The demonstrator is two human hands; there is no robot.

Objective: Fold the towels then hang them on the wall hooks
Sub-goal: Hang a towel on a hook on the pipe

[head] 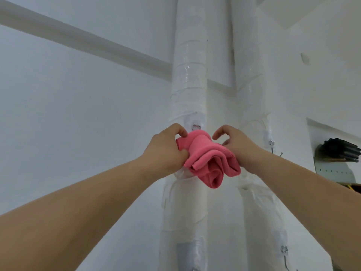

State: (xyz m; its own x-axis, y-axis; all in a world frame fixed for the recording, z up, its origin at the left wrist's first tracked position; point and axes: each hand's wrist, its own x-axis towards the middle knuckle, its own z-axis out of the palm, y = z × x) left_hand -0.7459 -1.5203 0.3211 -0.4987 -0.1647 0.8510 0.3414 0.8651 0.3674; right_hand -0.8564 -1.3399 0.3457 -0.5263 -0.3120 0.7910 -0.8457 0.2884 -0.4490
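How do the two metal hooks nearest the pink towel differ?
The left hook sits just above the pink towel, nearly touching it; the right hook stands apart, with no cloth at it. The left hook is higher in the picture than the right hook. Both are small, metal, fixed to white pipes.

towel point(209, 159): pink, plain | pipes point(188, 75): white | wall point(78, 114): white
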